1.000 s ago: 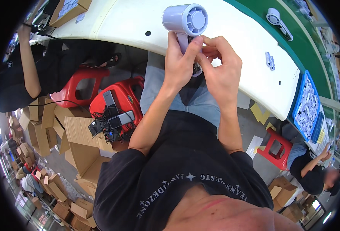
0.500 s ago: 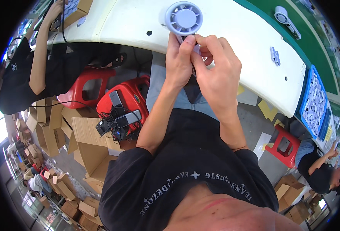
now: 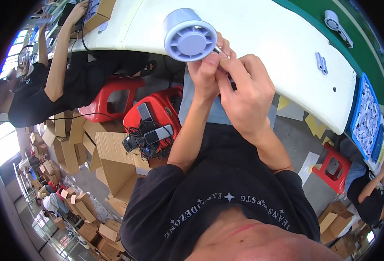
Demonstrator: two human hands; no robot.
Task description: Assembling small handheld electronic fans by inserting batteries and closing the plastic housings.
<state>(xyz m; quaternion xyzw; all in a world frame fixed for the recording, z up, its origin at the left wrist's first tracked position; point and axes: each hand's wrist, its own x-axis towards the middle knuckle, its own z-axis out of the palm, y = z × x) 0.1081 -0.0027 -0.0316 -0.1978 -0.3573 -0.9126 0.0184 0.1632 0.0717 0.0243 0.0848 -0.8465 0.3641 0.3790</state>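
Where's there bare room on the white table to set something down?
The widest bare patch of the table lies between the held fan and the small pale parts. Another lies between the fan and the carton at upper left. Crowded: the blue tray, full of pieces, and the red stool heaped with cables.

light is bright and even overall. the white table (image 3: 265, 39) at one o'clock looks nearly washed out, and the window (image 3: 4, 145) at nine glares to blank white. shadow darkens the space beneath the table's edge toward eleven, while the pale fan (image 3: 191, 42) at twelve is clearly lit. fisheye distortion bends the table into a curve; cardboard boxes (image 3: 84, 211) toward eight look small and soft near the dark corners.
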